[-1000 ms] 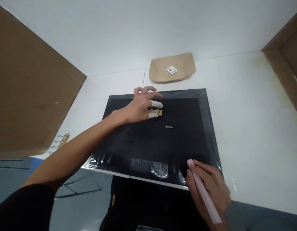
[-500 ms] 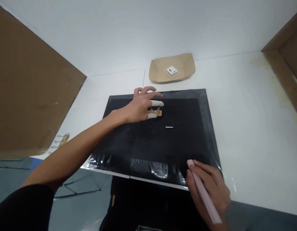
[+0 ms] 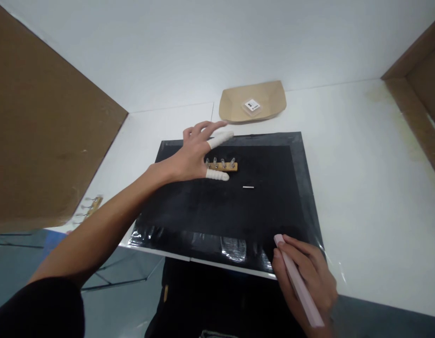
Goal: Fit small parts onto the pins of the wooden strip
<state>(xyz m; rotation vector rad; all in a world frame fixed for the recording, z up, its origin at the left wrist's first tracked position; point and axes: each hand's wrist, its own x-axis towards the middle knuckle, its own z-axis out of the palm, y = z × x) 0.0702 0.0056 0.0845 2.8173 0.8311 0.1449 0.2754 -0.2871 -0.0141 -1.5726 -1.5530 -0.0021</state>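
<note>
My left hand (image 3: 199,152) is over the black mat (image 3: 210,211), fingers spread, with white finger cots on the thumb and index finger. Between those two fingers lies a small wooden strip with several clear-topped metal pieces (image 3: 222,166); its left end is hidden by the hand. I see no grip on it. To the right of that strip a short, thin white stick (image 3: 248,187) lies flat on the mat. At the mat's near right corner my right hand (image 3: 309,272) is closed round a long pale pink bar (image 3: 298,281), held slanting, its far end sticking out past the fingertips.
A brown paper tray (image 3: 231,101) holding a small clear labelled case (image 3: 252,106) stands behind the mat. Another wooden strip with similar pieces (image 3: 94,206) is at the table's left edge. A brown panel (image 3: 51,122) rises on the left, brown boards (image 3: 415,103) on the right.
My left thumb and index finger have spread apart, and the hand has drawn back leftward, uncovering more of the wooden strip. My right hand keeps its hold on the pink bar.
</note>
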